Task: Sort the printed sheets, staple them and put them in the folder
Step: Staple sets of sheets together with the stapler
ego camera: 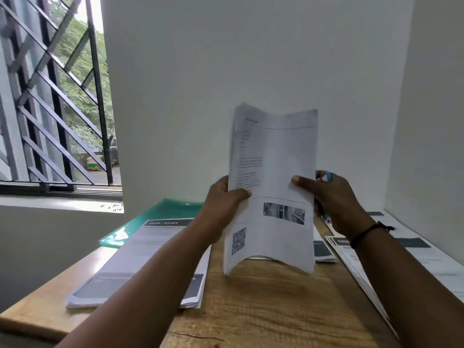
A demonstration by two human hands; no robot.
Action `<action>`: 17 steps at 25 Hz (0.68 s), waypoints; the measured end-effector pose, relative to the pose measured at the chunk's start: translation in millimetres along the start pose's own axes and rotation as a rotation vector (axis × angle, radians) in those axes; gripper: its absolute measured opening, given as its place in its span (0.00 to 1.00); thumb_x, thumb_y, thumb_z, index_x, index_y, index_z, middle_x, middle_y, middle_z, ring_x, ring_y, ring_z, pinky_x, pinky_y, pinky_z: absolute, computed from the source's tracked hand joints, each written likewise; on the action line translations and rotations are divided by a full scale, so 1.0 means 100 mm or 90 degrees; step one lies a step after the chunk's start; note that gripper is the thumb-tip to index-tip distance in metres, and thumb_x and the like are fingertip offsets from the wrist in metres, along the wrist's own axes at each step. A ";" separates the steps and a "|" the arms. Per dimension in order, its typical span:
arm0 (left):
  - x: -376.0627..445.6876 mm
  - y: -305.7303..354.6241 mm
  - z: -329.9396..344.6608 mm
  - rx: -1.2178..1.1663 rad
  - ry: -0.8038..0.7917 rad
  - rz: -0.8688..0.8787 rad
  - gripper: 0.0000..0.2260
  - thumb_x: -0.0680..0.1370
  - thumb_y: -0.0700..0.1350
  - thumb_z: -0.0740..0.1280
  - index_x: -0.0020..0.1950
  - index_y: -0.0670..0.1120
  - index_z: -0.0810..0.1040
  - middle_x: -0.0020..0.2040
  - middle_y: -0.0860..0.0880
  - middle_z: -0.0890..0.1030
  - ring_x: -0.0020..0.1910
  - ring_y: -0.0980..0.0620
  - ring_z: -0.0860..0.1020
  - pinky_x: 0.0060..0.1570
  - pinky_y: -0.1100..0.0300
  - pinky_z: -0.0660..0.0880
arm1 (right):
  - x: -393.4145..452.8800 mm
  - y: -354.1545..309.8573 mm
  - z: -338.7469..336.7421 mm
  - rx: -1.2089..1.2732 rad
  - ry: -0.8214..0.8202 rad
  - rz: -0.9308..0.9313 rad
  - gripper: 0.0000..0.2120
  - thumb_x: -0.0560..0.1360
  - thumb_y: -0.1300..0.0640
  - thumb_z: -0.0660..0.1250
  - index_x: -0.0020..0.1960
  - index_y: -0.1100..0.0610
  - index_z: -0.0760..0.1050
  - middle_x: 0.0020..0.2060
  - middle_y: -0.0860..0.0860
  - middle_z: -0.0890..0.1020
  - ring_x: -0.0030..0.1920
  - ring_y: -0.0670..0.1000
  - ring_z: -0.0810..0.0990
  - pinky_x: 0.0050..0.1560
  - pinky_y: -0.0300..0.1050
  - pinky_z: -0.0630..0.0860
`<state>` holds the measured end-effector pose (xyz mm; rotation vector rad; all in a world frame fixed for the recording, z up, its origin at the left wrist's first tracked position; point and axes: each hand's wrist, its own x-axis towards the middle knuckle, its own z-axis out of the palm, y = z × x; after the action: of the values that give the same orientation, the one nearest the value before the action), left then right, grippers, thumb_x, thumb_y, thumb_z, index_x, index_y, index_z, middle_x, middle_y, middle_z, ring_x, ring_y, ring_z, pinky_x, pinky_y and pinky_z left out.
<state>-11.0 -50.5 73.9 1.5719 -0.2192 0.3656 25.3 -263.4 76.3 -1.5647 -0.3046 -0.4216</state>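
Printed white paper sheets (272, 187) stand upright, bottom edge near the wooden desk (263, 305), gripped by my left hand (222, 204) and right hand (334, 197); squaring them up, stapling's probably next.

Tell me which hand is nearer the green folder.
Left. The left hand grips the held sheets just right of the green folder; the right hand is beyond them.

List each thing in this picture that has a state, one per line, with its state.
Bundle: upright, bowed, bottom edge on desk.
Left hand: grips bundle.
Right hand: grips bundle.
Folder: flat, partly under a stack.
Window: barred.
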 end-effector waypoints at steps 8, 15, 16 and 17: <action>-0.17 0.08 -0.08 -0.022 -0.037 0.013 0.13 0.76 0.36 0.67 0.59 0.45 0.76 0.52 0.48 0.83 0.50 0.48 0.81 0.49 0.56 0.80 | -0.54 -0.50 -0.02 -0.207 0.032 -0.083 0.14 0.67 0.52 0.77 0.48 0.55 0.77 0.35 0.55 0.83 0.26 0.44 0.78 0.23 0.35 0.69; -0.24 0.19 -0.17 -0.152 -0.120 -0.046 0.12 0.76 0.45 0.68 0.57 0.43 0.79 0.48 0.43 0.86 0.44 0.42 0.85 0.43 0.51 0.81 | -0.94 -0.17 -0.23 -0.182 0.015 0.001 0.27 0.61 0.37 0.76 0.49 0.56 0.78 0.32 0.54 0.82 0.22 0.44 0.73 0.24 0.38 0.69; -0.24 0.21 -0.16 -0.150 -0.102 -0.034 0.11 0.76 0.45 0.69 0.56 0.43 0.79 0.47 0.43 0.86 0.42 0.44 0.85 0.41 0.53 0.81 | -0.96 -0.18 -0.23 -0.160 0.018 -0.002 0.29 0.60 0.36 0.76 0.49 0.57 0.79 0.30 0.54 0.81 0.23 0.46 0.72 0.23 0.39 0.68; -0.24 0.23 -0.15 -0.151 -0.086 -0.029 0.11 0.75 0.45 0.70 0.55 0.42 0.79 0.45 0.44 0.86 0.40 0.45 0.85 0.38 0.54 0.81 | -0.95 -0.19 -0.24 -0.143 0.023 -0.005 0.29 0.61 0.37 0.76 0.49 0.59 0.79 0.29 0.54 0.80 0.22 0.47 0.71 0.22 0.39 0.67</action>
<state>-43.2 -38.5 86.5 1.3649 -0.3196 0.1905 -70.0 -280.4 50.8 -1.7734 -0.2423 -0.5028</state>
